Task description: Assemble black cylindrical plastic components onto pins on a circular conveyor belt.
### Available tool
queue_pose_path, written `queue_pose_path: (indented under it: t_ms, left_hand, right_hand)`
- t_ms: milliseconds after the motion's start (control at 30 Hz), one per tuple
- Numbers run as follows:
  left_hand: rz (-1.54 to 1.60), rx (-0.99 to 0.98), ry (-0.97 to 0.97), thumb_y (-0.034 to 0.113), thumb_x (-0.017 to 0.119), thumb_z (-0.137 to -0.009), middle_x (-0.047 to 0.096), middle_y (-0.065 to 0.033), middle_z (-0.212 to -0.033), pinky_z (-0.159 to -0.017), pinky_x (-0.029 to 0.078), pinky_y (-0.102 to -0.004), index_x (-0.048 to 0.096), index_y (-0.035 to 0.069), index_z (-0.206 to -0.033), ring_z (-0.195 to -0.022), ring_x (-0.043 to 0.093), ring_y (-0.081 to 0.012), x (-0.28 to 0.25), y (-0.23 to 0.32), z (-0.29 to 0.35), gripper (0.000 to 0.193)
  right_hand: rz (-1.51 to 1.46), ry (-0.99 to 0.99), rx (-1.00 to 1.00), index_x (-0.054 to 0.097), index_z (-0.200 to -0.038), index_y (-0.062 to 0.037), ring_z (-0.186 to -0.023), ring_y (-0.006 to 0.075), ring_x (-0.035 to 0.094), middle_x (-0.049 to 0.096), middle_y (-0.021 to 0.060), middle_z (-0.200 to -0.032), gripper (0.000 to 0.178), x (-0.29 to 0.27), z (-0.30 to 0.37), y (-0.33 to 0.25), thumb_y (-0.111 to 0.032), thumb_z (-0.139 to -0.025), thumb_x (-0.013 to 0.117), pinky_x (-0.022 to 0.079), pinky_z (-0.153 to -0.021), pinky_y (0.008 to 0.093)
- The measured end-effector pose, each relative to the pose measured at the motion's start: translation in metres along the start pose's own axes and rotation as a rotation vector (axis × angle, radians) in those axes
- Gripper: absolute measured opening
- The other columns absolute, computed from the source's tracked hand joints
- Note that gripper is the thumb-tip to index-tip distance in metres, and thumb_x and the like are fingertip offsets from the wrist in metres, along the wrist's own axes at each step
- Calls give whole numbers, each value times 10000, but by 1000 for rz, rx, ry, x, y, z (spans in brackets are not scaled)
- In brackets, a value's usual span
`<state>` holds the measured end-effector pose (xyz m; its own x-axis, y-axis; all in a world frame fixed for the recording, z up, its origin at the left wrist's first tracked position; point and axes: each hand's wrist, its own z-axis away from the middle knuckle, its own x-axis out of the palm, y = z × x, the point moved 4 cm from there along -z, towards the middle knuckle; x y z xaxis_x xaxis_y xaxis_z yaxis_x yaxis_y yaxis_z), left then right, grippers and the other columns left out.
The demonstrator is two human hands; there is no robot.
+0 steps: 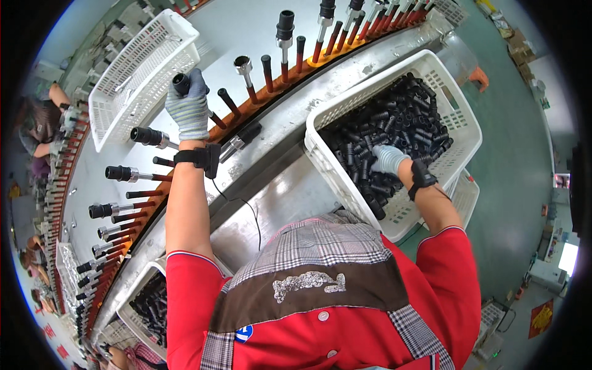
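Note:
My left hand point(188, 111), in a grey striped glove, is closed around a piece with a round black sleeve point(180, 82) at its top, over the curved row of posts. Most of that piece is hidden by the fingers. A metal socket with a black ribbed sleeve point(148, 136) leans out just below that hand. On the right, my gloved right hand point(388, 160) reaches into a white plastic basket point(459, 126) and touches the heap of black ribbed sleeves point(394, 117). Its fingertips are lost among them, so a grip cannot be made out.
An orange-edged conveyor point(256, 102) with red and black posts curves around me. A white basket point(145, 74) stands beyond my left hand. Another basket of black parts point(148, 302) sits at lower left. Other people point(46, 126) work along the far left line.

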<state>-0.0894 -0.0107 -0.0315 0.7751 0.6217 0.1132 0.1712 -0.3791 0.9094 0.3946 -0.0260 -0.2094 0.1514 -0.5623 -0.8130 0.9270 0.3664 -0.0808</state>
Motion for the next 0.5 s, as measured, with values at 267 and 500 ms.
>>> queue_pose_path:
  t_ms: [267,500]
  left_hand:
    - [-547,185,90,162,699,-837,588,-180,-1085,-894,455,-387,496,-40,-1212,-1001,573,-276,-32,28,65,472]
    - [-418,334,-546,125,701,-788,612,-177,-1123,-912,473,-412,588,18,-1138,-1050,587,-344,20,55,203,384]
  right_hand:
    - [39,35,173,722,-913,-29,-981,348,659,671,222,-1035,243,29,-26,32,-185,-739,654,534,-852,423]
    - [-87,424,174,698,-838,-61,-904,365,650,681,195,-895,156,-77,2,-6,-195,-813,622,525,-810,445]
